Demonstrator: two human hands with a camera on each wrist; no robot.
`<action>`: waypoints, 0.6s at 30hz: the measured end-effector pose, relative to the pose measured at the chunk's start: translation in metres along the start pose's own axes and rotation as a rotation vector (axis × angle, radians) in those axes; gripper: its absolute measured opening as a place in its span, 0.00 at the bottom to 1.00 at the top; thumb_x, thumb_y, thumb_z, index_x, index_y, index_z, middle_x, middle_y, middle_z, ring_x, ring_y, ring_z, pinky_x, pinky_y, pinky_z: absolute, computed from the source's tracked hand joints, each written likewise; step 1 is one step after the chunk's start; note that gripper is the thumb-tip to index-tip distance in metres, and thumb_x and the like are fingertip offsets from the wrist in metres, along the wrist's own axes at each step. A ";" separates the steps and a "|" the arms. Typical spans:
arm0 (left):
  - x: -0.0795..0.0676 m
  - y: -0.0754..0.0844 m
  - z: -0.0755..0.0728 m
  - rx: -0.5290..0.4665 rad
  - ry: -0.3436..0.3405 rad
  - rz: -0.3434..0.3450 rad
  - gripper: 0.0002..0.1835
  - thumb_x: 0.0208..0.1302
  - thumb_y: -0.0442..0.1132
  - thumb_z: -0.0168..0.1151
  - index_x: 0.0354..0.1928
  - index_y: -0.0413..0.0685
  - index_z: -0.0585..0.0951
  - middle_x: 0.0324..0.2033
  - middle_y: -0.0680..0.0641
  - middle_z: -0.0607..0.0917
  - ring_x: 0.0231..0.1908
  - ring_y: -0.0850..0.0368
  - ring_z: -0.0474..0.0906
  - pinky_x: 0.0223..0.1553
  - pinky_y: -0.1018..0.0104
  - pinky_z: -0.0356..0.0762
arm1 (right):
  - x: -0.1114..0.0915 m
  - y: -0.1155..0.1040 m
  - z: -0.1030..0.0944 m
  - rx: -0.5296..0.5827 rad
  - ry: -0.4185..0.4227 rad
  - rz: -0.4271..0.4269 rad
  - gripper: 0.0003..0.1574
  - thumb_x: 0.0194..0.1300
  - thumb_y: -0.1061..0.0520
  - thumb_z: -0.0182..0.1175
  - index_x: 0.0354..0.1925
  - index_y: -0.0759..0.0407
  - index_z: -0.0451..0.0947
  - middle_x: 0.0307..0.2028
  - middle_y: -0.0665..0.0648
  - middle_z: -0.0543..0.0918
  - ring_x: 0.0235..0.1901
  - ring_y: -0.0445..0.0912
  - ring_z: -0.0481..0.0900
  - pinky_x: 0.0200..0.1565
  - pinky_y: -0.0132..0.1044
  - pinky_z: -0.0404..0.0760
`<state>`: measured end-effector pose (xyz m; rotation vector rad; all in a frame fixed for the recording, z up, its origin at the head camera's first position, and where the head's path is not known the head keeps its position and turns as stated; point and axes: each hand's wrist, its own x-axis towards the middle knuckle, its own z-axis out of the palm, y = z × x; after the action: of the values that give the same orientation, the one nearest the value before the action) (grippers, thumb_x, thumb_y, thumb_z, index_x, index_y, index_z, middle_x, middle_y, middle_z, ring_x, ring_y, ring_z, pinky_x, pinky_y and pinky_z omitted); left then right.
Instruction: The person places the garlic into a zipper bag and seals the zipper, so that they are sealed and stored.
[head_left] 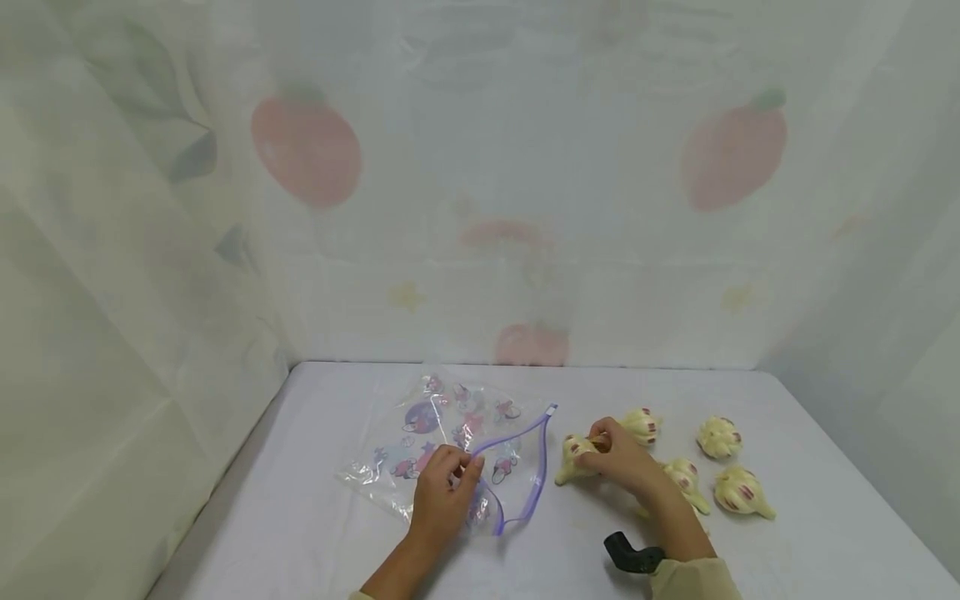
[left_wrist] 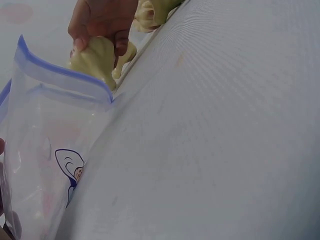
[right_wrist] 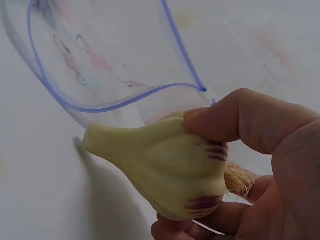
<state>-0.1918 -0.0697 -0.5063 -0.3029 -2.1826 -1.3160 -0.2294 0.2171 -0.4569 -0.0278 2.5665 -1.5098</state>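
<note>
My right hand [head_left: 626,458] grips a garlic bulb [right_wrist: 160,160], pale yellow with purple streaks and a tuft of roots. Thumb and fingers hold it by its root end; its stem points toward the mouth of a clear zip bag [head_left: 390,429]. The bag lies on the table, printed with pink and purple cartoon figures, its purple zip rim [left_wrist: 75,75] spread apart. At the near side of that mouth, my left hand [head_left: 442,496] pinches the bag's rim between thumb and fingers. In the left wrist view, only a sliver of the left hand shows.
Several more garlic bulbs lie on the right of the white table [head_left: 555,567], among them one at the back [head_left: 718,437] and one at the right [head_left: 741,492]. Another bulb [head_left: 684,477] is beside my right forearm. A black curved piece [head_left: 632,554] is at the right wrist.
</note>
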 end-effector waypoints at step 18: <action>0.000 0.002 -0.001 0.019 -0.027 0.019 0.09 0.64 0.44 0.66 0.26 0.60 0.79 0.29 0.67 0.73 0.29 0.66 0.70 0.27 0.74 0.72 | -0.013 -0.025 0.015 0.028 -0.215 -0.315 0.25 0.50 0.58 0.75 0.40 0.58 0.70 0.47 0.58 0.77 0.45 0.47 0.78 0.37 0.32 0.79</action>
<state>-0.1905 -0.0693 -0.5048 -0.3352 -2.2081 -1.2873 -0.2162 0.1931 -0.4407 -0.5835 2.4520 -1.5433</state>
